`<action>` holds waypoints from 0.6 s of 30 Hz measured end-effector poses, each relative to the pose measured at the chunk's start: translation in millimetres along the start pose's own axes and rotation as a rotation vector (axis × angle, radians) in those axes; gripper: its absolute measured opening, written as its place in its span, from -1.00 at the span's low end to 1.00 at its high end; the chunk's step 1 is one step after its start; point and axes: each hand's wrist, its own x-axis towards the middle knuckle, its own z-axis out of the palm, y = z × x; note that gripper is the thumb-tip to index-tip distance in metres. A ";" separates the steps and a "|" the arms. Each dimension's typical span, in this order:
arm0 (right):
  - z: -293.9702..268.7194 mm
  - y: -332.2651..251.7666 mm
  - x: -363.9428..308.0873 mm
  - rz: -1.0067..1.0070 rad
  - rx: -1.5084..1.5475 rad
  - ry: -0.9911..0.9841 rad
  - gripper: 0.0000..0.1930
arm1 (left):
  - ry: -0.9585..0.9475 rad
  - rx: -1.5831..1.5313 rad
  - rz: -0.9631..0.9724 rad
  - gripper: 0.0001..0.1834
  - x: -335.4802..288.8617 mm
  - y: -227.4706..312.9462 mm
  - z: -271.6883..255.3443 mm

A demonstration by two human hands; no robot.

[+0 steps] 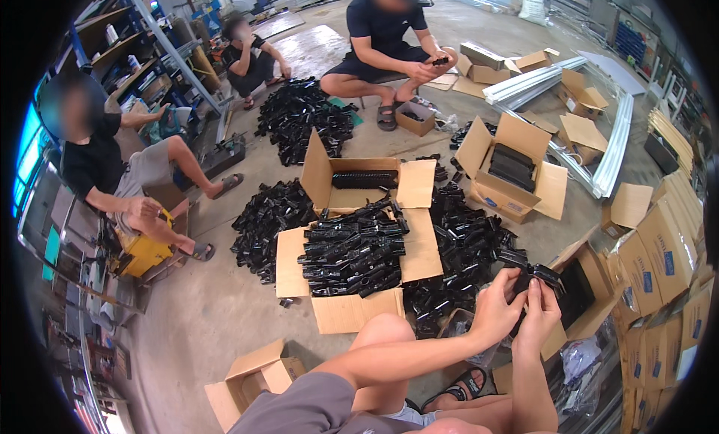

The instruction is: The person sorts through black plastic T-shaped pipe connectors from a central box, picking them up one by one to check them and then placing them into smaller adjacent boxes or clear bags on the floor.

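Both my hands are raised at the right, fingertips close together, over an open cardboard box (pixel 597 286) with black parts in it. My left hand (pixel 497 305) pinches a glossy black part (pixel 512 259). My right hand (pixel 541 312) is closed on its right-hand section (pixel 547 274). Whether this is one jointed piece or two pieces touching, I cannot tell. Left of my hands, a large heap of similar black parts (pixel 466 239) lies on the floor. Nearer the middle, more black parts (pixel 352 250) are piled high on an open carton (pixel 293 260).
Three people sit or squat around the heaps; one across from me holds a small black part (pixel 440 61). Another open box (pixel 503 202) stands beyond my hands. Silvery metal profiles (pixel 610 157) lie at the right, near stacked cartons (pixel 650 265). A small open box (pixel 258 370) is by my knee.
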 end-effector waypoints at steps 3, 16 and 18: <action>-4.1 8.2 8.0 0.034 -0.113 -0.038 -0.83 | -0.001 -0.014 -0.003 -0.58 1.0 1.9 -4.9; -0.9 -3.2 -0.6 -0.048 -0.016 0.006 -0.83 | 0.000 0.021 -0.057 -0.61 -1.3 5.8 -2.7; -8.4 3.4 2.5 -0.040 0.001 0.014 -0.83 | -0.016 0.012 -0.059 -0.60 -2.2 5.7 0.6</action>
